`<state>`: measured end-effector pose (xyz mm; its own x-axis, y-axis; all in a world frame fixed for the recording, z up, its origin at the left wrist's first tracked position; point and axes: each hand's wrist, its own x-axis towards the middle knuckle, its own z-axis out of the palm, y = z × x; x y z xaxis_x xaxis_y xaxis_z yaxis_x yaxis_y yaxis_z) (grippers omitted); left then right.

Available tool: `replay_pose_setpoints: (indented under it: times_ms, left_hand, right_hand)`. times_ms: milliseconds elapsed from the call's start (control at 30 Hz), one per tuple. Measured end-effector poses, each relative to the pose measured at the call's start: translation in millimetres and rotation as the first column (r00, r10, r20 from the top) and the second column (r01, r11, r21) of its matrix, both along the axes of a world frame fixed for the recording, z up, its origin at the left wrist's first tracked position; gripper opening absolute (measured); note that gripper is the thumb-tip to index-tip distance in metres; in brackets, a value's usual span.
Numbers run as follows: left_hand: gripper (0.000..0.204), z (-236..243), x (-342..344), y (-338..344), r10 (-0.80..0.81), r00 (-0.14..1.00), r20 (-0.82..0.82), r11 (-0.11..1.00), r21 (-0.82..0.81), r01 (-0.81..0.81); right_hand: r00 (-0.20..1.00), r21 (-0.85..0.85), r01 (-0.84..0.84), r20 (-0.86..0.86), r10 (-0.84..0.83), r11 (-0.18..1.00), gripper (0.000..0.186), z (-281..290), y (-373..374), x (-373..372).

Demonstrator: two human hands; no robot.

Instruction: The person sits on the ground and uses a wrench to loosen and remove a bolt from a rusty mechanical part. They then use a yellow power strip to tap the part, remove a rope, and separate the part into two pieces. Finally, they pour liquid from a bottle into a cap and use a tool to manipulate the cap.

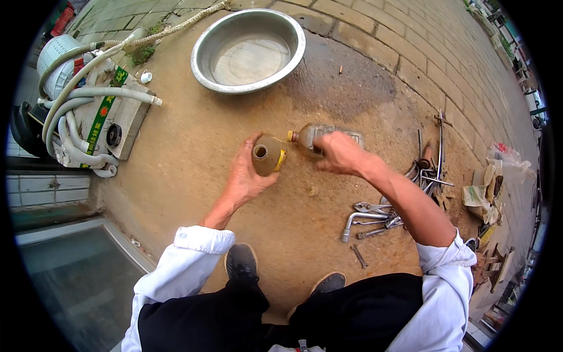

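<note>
Centre frame: left hand (pixel 245 176) wrapped around open brown bottle (pixel 267 155); right hand (pixel 340 154) fingers closed on capped plastic bottle (pixel 311 136). Likely light, rigid, dusty-slippery; best gripped mid-body.

Outdoor repair yard: brick paving (pixel 375 35), scattered wrenches (pixel 372 220), hoses (pixel 82 100).

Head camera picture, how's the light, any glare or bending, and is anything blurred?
Head view: soft, even daylight with only faint shadows; mild sheen on the water in the metal basin; paving joints bow toward the black fisheye rim; the left hand on the brown bottle and the right hand on the clear bottle look sharp; edges are softer.
</note>
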<state>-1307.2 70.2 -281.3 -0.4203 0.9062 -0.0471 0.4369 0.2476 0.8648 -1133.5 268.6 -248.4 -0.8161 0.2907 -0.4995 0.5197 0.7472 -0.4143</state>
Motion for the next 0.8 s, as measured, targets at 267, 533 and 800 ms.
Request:
replay_pose_setpoints:
  times_ms: [267,533,800]
  left_hand:
    - [0.091,4.8,-1.2,0.2,-0.025,0.998,-0.051,0.998,-0.056,0.022]
    - [0.095,27.4,1.7,-15.4,0.074,0.975,-0.208,0.989,0.142,-0.045]
    - [0.064,102.3,37.9,-15.0,-0.140,0.946,-0.291,0.927,0.296,0.228]
  right_hand:
    - [0.999,0.432,-0.042,-0.001,0.047,0.901,0.117,-53.2,19.9,31.8]
    - [0.958,0.260,0.035,-0.284,0.042,0.965,0.116,-27.0,34.6,67.3]
    - [0.858,0.223,-0.018,-0.498,0.130,0.975,0.113,20.2,-5.1,100.5]
